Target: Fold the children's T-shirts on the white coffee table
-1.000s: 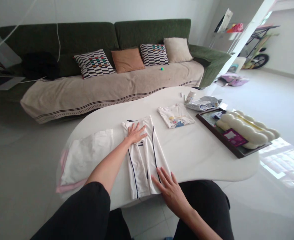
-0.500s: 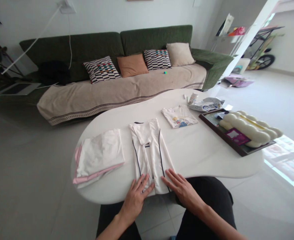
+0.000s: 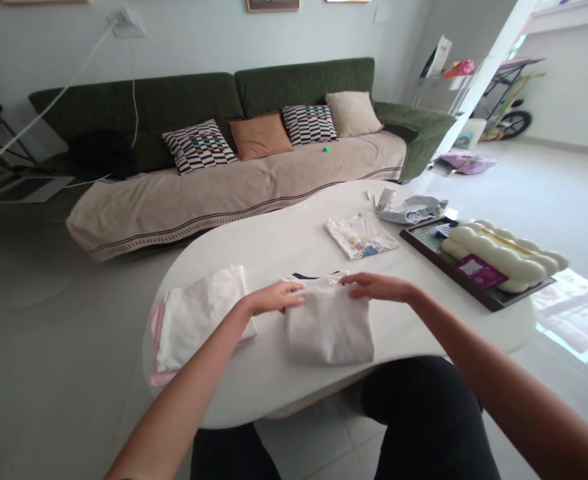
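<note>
A white shirt with dark trim [image 3: 330, 327] lies on the table in front of me, its lower half folded up over the upper half. The dark neckline shows just past the folded edge. My left hand [image 3: 280, 297] grips the left end of that edge, thumb on the near side. At the right end, my right hand [image 3: 377, 287] has its fingers closed on the same edge. Left of the shirt sits a folded pile of white and pink clothes [image 3: 201, 313], partly behind my left forearm. Farther back lies a folded printed T-shirt [image 3: 361, 235].
A dark tray [image 3: 447, 267] with a cream bumpy object [image 3: 504, 257] and a purple card stands on the right of the white table [image 3: 254, 250]. Behind it are a crumpled plastic packet [image 3: 411, 209] and a small white bottle. A green sofa [image 3: 149, 100] with cushions runs along the wall.
Both hands have moved away from me, from lying flat on the shirt's near end to its far part. The shirt's near half has been folded up over the rest.
</note>
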Demonstrator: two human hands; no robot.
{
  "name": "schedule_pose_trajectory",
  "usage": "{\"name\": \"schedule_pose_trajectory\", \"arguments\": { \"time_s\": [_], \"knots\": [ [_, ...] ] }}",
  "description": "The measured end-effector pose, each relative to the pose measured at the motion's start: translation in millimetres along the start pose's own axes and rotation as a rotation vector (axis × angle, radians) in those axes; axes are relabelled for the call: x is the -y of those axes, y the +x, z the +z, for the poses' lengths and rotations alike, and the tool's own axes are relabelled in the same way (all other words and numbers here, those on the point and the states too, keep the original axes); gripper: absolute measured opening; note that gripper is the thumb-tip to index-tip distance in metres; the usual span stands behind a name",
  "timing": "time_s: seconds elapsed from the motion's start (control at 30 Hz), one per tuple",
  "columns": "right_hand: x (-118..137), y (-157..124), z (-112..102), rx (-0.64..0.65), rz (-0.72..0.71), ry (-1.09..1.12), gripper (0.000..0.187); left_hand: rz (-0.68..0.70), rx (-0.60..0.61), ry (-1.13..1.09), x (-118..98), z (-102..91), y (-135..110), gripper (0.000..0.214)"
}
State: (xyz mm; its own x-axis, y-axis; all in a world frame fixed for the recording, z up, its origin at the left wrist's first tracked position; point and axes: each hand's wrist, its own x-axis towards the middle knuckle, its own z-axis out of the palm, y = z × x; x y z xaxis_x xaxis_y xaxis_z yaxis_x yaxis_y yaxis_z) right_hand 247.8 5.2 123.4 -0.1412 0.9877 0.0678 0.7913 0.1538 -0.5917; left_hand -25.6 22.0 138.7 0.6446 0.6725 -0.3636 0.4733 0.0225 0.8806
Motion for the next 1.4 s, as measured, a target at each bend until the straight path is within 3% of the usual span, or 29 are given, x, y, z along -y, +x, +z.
{"name": "schedule_pose_trajectory", "arguments": {
  "time_s": [0.07,0.13,0.2,0.3,0.43,0.57,0.6,0.67,0.77,0.83,0.97,1.23,1.4],
  "knots": [
    [-16.7,26.9,22.0,0.094,0.045,0.046,0.032,-0.088,-0.349,-0.115,26.5,-9.1,43.0,0.037],
    [-29.1,39.1,44.7,0.131,0.116,0.069,0.033,-0.119,-0.529,-0.144,54.5,-6.5,72.0,0.038],
    [-38.0,41.0,63.2,0.078,0.189,0.059,0.029,-0.110,-0.613,-0.145,76.1,1.4,86.2,0.037],
    [-46.3,35.9,78.2,-0.018,0.231,0.033,0.026,-0.062,-0.670,-0.157,91.1,10.5,89.8,0.035],
    [-47.9,29.0,79.3,-0.102,0.230,0.008,0.029,0.077,-0.727,-0.083,87.8,11.9,88.3,0.032],
    [-32.3,19.8,80.6,-0.242,0.194,-0.097,0.040,0.176,-0.928,0.312,74.7,22.7,83.1,0.036],
    [-25.9,15.9,83.5,-0.280,0.151,-0.152,0.042,0.205,-0.942,0.419,71.5,29.0,80.1,0.039],
    [-13.0,6.1,93.2,-0.298,0.045,-0.269,0.045,0.263,-0.858,0.610,67.1,44.7,72.8,0.044],
    [-0.4,-8.7,113.0,-0.165,-0.025,-0.386,0.049,0.255,-0.651,0.818,67.9,67.5,64.0,0.054],
    [1.2,-14.7,124.3,-0.084,0.001,-0.433,0.052,0.191,-0.600,0.885,71.9,76.6,61.7,0.061],
    [-3.8,-15.9,133.4,-0.032,0.042,-0.471,0.055,0.150,-0.616,0.920,78.6,80.0,62.5,0.063],
    [-5.7,-8.5,127.8,0.011,0.028,-0.485,0.055,0.112,-0.658,0.938,78.2,81.4,66.7,0.063],
    [1.5,-12.6,116.3,0.129,-0.051,-0.478,0.054,0.028,-0.707,0.946,79.1,100.3,53.8,0.063]
  ]
}}
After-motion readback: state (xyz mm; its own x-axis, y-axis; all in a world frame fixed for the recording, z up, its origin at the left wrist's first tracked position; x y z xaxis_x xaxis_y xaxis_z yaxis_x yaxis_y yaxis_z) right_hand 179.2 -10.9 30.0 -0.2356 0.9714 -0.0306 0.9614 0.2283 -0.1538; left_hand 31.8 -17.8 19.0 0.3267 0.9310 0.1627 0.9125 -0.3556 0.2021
